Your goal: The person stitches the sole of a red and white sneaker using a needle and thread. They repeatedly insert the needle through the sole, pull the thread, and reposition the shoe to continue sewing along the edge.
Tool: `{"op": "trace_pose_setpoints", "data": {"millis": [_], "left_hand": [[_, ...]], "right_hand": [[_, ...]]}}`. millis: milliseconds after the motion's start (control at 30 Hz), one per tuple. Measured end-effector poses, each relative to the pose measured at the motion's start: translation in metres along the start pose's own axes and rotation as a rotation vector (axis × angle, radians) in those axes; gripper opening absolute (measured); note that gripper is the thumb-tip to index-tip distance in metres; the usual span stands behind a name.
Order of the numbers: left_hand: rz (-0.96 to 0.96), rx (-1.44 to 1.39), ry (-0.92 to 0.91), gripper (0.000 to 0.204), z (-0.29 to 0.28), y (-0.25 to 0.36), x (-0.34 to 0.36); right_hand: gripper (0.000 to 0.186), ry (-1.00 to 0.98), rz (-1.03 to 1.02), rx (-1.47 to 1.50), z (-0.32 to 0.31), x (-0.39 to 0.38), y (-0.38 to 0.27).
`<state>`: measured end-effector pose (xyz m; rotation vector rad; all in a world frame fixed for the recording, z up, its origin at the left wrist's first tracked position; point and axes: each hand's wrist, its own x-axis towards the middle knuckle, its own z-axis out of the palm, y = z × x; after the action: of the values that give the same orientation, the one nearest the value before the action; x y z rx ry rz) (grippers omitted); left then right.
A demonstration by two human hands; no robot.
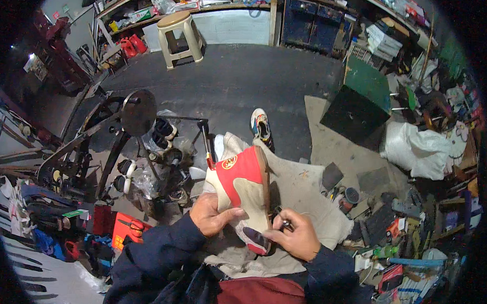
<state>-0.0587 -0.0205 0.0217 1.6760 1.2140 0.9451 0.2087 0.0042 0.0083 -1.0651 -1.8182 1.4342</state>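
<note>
A cream and red shoe [238, 181] with a tan sole edge is held lengthwise over a pale cloth [301, 197] across my lap. My left hand [212, 215] grips its left side, the thumb pressed on the cream upper. My right hand [291, 234] is closed around a small metal tool [286, 224] at the shoe's lower right, its thumb at the dark patch by the red-edged end. The tool's working tip is too small to make out.
A metal machine [138, 112] stands at left among piled shoes and parts. A lone sneaker [261, 126] lies ahead. A stool [179, 34] stands by the back shelving. A green box [358, 105], white sack [415, 147] and clutter fill the right side.
</note>
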Motion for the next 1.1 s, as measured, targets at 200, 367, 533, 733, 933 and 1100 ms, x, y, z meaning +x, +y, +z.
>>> {"op": "trace_pose_setpoints", "data": {"millis": [200, 367, 533, 733, 933, 1100], "left_hand": [[0.236, 0.692, 0.154, 0.042, -0.03, 0.011, -0.018], [0.061, 0.216, 0.263, 0.03, -0.053, -0.003, -0.034], [-0.012, -1.129, 0.6, 0.031, -0.028, -0.018, -0.035], [-0.091, -1.135, 0.748, 0.031, -0.061, -0.041, -0.023], [-0.135, -0.61, 1.153, 0.047, -0.117, -0.016, -0.013], [0.309, 0.277, 0.53, 0.016, 0.005, 0.043, -0.026]], "right_hand": [[0.035, 0.009, -0.008, -0.031, 0.021, 0.009, -0.005], [0.036, -0.003, 0.05, 0.087, 0.025, 0.016, 0.0], [0.036, 0.021, 0.044, 0.097, 0.025, 0.019, 0.003], [0.039, 0.026, 0.152, 0.148, 0.03, 0.018, 0.0], [0.041, 0.083, 0.078, 0.099, 0.03, 0.019, 0.006], [0.036, 0.052, 0.1, 0.135, 0.026, 0.017, -0.002]]}}
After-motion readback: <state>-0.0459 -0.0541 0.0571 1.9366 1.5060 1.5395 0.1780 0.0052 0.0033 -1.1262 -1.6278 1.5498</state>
